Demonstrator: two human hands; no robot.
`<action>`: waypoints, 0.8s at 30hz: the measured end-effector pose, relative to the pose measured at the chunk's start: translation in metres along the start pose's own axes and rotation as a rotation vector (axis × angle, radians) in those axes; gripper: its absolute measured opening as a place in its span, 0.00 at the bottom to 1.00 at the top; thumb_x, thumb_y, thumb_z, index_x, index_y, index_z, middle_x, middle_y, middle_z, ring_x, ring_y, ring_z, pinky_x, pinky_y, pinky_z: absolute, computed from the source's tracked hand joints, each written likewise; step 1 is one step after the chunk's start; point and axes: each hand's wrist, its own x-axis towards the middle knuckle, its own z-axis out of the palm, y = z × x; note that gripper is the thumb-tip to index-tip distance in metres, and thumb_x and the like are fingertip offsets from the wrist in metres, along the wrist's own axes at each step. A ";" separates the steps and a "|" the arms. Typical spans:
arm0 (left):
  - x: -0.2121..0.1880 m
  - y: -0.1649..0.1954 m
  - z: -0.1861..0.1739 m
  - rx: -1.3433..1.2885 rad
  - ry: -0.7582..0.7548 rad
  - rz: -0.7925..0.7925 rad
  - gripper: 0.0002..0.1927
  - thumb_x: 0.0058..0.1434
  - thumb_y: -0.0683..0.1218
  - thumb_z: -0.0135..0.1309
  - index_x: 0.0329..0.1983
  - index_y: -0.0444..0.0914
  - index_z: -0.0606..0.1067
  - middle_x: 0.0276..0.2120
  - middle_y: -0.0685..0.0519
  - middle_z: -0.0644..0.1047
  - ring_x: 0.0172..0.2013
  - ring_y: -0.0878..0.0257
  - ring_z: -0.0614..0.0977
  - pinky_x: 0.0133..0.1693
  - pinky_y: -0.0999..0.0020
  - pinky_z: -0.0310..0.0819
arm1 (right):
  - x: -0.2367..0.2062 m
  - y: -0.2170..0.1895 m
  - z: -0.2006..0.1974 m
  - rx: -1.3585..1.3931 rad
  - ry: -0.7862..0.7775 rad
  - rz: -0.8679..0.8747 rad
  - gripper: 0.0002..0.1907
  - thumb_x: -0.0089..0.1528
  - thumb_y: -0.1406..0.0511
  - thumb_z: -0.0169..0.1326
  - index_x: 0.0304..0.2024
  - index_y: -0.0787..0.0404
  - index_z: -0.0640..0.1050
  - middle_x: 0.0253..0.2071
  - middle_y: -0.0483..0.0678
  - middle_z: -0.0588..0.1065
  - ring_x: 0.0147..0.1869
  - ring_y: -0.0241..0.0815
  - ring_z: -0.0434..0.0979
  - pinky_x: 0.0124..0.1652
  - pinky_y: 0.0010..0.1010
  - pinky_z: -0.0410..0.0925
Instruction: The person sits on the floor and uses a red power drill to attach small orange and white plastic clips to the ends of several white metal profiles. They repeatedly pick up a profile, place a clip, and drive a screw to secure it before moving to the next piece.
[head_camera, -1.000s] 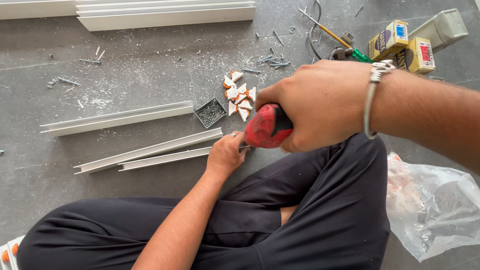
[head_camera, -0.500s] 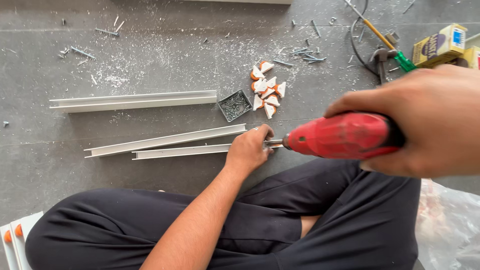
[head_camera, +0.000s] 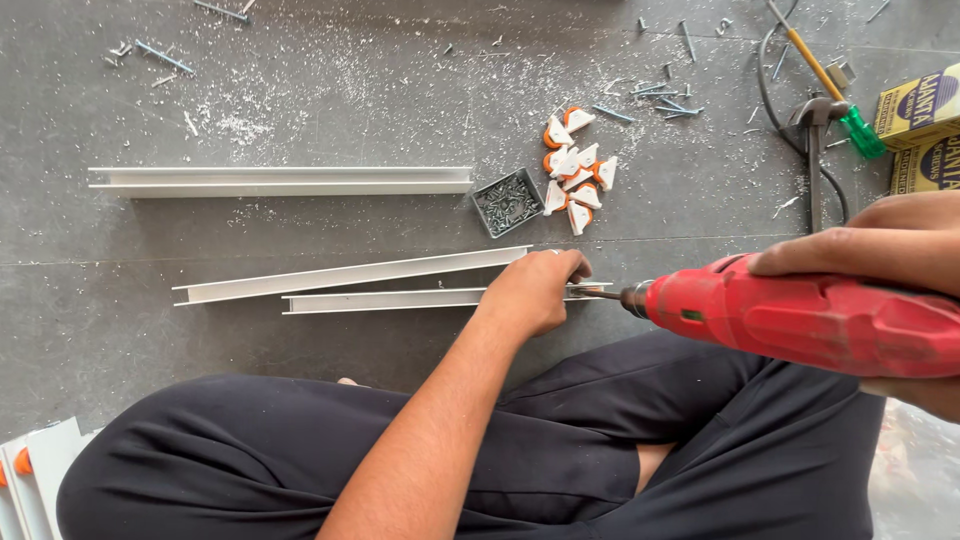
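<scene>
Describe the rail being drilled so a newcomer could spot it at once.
Start at the red drill in the right hand; its bit points left at the left hand. That hand pins the end of the rail. It is the shortest of three pale rails on the floor and lies nearest the legs.

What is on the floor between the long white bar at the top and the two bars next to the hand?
In the head view, a small square tray of screws sits between the upper bar and the lower bars; otherwise there is only dusty grey floor.
</scene>
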 end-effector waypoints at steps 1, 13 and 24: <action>0.000 0.000 -0.001 -0.006 -0.002 -0.002 0.22 0.52 0.33 0.53 0.49 0.43 0.77 0.47 0.50 0.82 0.51 0.52 0.81 0.50 0.56 0.75 | 0.001 0.000 0.001 0.007 -0.001 0.002 0.53 0.35 0.58 0.75 0.65 0.36 0.74 0.44 0.40 0.81 0.49 0.39 0.86 0.50 0.36 0.76; -0.010 0.008 -0.007 0.073 -0.007 0.069 0.18 0.53 0.39 0.61 0.45 0.51 0.78 0.45 0.55 0.80 0.48 0.53 0.82 0.46 0.55 0.76 | 0.002 -0.010 0.003 0.039 0.003 0.034 0.47 0.42 0.60 0.71 0.67 0.45 0.73 0.45 0.45 0.80 0.46 0.42 0.84 0.47 0.38 0.77; -0.014 0.019 -0.001 0.132 0.050 0.078 0.20 0.51 0.44 0.65 0.47 0.51 0.77 0.45 0.55 0.79 0.49 0.53 0.81 0.46 0.55 0.76 | -0.013 -0.015 -0.005 0.086 0.071 0.075 0.42 0.49 0.62 0.67 0.68 0.54 0.72 0.47 0.50 0.79 0.43 0.44 0.83 0.44 0.40 0.77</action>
